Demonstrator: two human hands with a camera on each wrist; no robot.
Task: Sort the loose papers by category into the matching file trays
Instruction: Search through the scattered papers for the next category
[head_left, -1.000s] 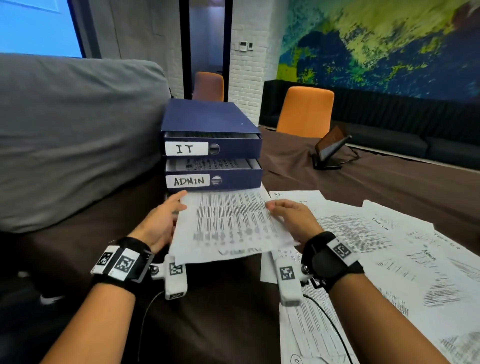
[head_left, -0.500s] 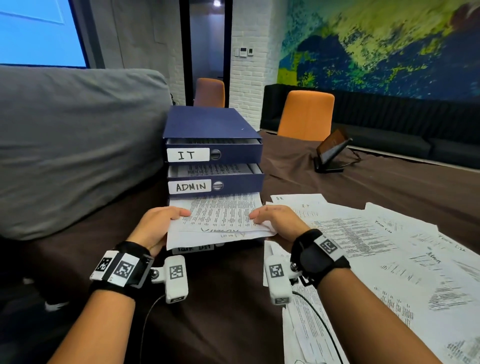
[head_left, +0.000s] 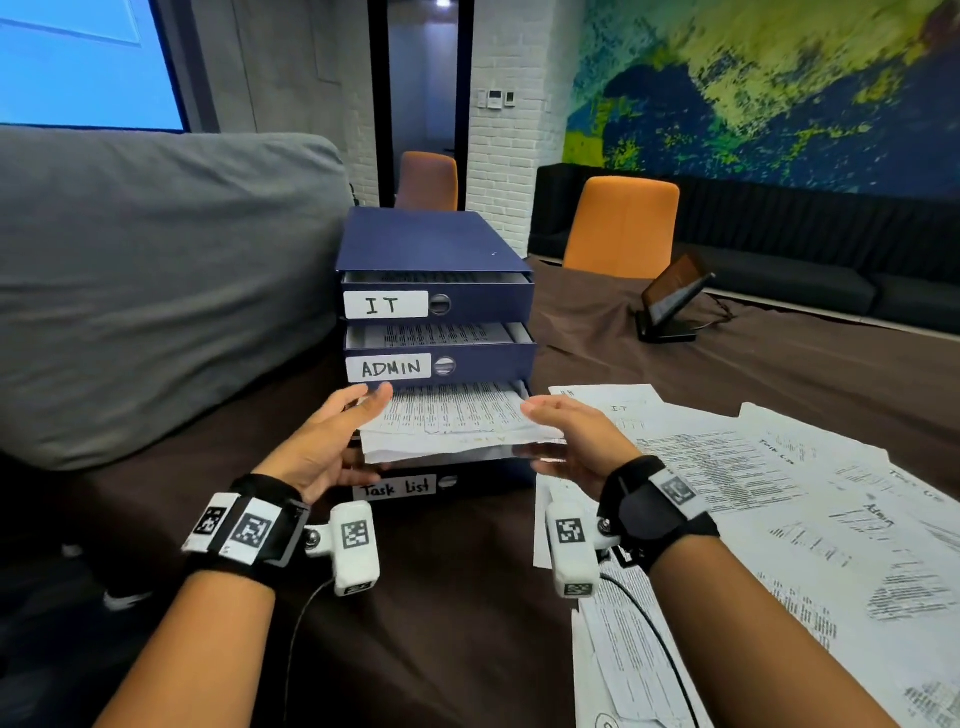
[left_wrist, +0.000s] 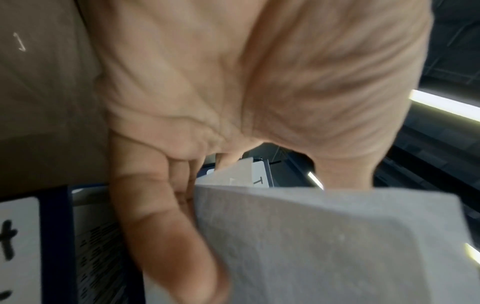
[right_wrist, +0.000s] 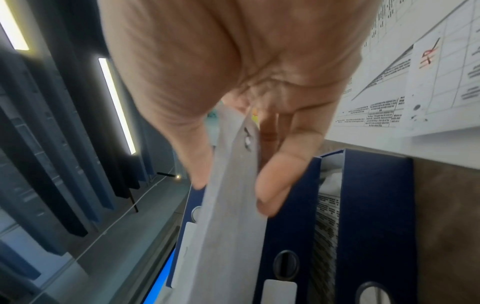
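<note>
Both hands held one sheaf of papers (head_left: 447, 421) half inside the Task list tray (head_left: 400, 488): left hand (head_left: 332, 447) gripping its left edge, right hand (head_left: 576, 441) pinching the right, under the ADMIN tray (head_left: 441, 366).

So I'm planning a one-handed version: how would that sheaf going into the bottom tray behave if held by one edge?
Probably floppy: the sheaf is thin paper, held at both sides by the left hand and right hand. Likely light. Its sheets look loose and may fan out.
</note>
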